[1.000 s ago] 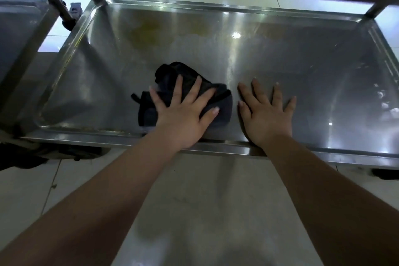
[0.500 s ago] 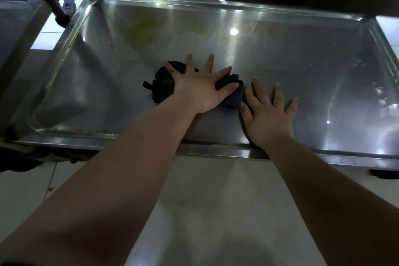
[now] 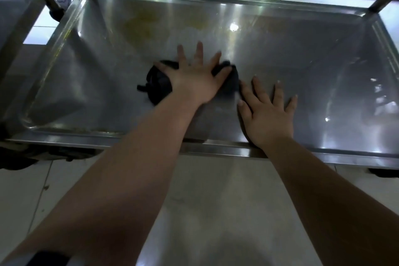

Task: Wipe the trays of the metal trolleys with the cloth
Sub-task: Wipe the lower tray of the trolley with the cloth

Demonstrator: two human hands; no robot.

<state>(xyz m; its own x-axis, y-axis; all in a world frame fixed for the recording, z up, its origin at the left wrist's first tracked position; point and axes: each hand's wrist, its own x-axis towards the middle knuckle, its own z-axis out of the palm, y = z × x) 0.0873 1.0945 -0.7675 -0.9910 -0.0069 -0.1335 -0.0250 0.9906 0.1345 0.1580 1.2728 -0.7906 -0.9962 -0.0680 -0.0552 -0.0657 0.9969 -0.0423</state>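
While left hand presses cloth flat, fingers spread for wipe pressure, right hand rests open, empty, at 4 o'clock, prob. steadying tray.

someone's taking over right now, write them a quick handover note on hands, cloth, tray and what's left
Left hand: flat, fingers spread, pressing the dark cloth onto the middle of the tray.
Right hand: flat and empty on the tray floor by the near rim, just right of the cloth.
Done: cannot tell which parts are already wiped.
Left: yellowish stains toward the far side are untouched, beyond the cloth; white specks at the right end too. A second tray stands to the left.
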